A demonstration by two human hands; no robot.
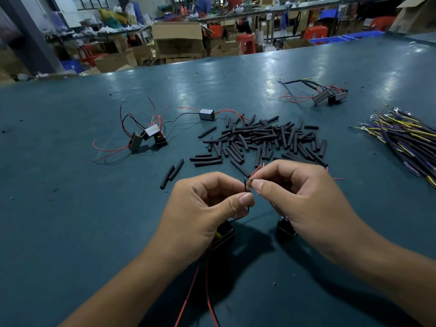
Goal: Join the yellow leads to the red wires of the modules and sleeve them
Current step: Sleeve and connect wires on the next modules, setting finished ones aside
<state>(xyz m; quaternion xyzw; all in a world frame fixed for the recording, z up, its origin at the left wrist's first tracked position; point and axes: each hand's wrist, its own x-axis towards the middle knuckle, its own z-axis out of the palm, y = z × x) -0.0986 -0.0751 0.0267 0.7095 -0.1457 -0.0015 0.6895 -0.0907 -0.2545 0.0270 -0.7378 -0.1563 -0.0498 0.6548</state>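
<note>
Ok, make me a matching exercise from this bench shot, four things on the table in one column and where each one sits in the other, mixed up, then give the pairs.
Things
1. pile of black sleeves
2. bundle of yellow leads
3. cluster of three modules
4. single grey module

Places
A. right edge of the table
B. left of the sleeve pile, red wires sticking up
C. centre, just beyond both hands
D. alone, at the sleeve pile's far left corner

Pairs: 1-C, 2-A, 3-B, 4-D
</note>
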